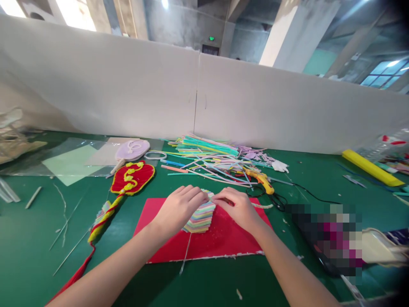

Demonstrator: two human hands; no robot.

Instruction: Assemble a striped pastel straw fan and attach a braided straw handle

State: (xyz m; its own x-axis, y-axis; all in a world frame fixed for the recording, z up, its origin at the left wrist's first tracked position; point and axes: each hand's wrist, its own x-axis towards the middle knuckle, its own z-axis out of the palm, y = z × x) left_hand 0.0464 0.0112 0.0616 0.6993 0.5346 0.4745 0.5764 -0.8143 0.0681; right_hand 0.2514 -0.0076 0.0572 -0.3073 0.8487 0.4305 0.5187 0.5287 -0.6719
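On a red sheet lies a fan-like piece of pastel-striped pipe cleaners, with a thin wire loop sticking out of its lower end. My left hand is closed over the top left of this piece, fingertips bent down at its upper edge. Close beside it, my right hand pinches with thumb and forefinger at the same edge. Between the fingertips a pale pipe cleaner seems to be gripped; its tail shows to the right, behind my right hand. The fingers partly hide the grip.
Loose pipe cleaners are piled behind the sheet, beside a yellow glue gun with a black cord. A finished red-and-yellow fan lies left, a lilac fan behind it. A pixelated dark object is at right. A white partition stands behind.
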